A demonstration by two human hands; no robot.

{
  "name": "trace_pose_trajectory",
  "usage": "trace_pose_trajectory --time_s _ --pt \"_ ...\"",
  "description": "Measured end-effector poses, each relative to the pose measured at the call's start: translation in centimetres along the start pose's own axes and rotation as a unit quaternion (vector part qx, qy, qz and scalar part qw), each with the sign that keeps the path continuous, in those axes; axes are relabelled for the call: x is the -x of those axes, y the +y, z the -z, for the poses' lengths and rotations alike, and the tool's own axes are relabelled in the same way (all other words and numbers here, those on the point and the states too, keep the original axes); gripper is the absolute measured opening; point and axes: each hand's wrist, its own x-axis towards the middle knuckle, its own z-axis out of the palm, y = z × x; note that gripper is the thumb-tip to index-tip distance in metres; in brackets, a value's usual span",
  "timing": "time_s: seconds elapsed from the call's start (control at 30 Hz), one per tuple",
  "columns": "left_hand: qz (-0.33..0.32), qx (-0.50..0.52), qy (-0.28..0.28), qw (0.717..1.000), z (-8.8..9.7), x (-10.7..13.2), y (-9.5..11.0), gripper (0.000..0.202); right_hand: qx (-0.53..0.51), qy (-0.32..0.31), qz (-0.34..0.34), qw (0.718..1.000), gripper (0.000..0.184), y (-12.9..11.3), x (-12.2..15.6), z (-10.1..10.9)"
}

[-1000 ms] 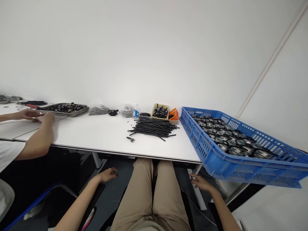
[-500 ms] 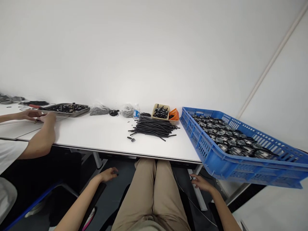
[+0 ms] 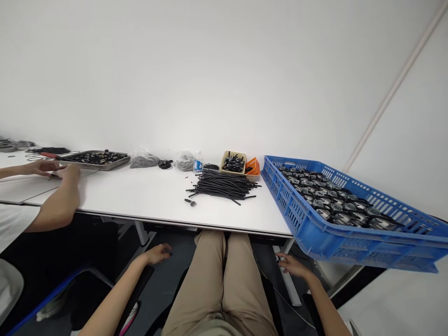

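Both of my arms rest on the chair's armrests, below the table edge. My left hand (image 3: 158,253) hangs to the left of my knees, fingers loosely bent and apart, holding nothing. To the right of my legs is my right hand (image 3: 292,265), also empty with its fingers apart. On the white table (image 3: 147,196) in front of me lies a pile of black tubes (image 3: 224,184). A small dark part with a round end (image 3: 190,202) lies by itself in front of the pile. Neither hand touches anything on the table.
A blue plastic crate (image 3: 308,233) with rows of metal-and-black parts stands at right. Behind the tubes are a yellow basket (image 3: 234,163), an orange basket (image 3: 252,167), a bottle (image 3: 198,164) and plastic bags (image 3: 144,159). At left, a co-worker's hands (image 3: 58,170) work near a metal tray (image 3: 105,165).
The view has shifted very slightly. My hands have stayed in place, and nothing on the table in front of me has visibly moved.
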Motion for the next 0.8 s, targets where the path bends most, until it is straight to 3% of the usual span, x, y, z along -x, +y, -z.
trace_pose_trajectory --time_s 0.27,0.8 --pt "0.001 0.001 -0.001 1.0 0.0 -0.04 -0.07 0.05 0.001 -0.001 0.004 1.0 0.054 1.1 -0.75 -0.03" --pt "-0.008 0.002 -0.015 1.0 0.28 0.07 -0.04 0.049 0.026 -0.013 -0.017 0.999 0.055 0.71 -0.7 0.09"
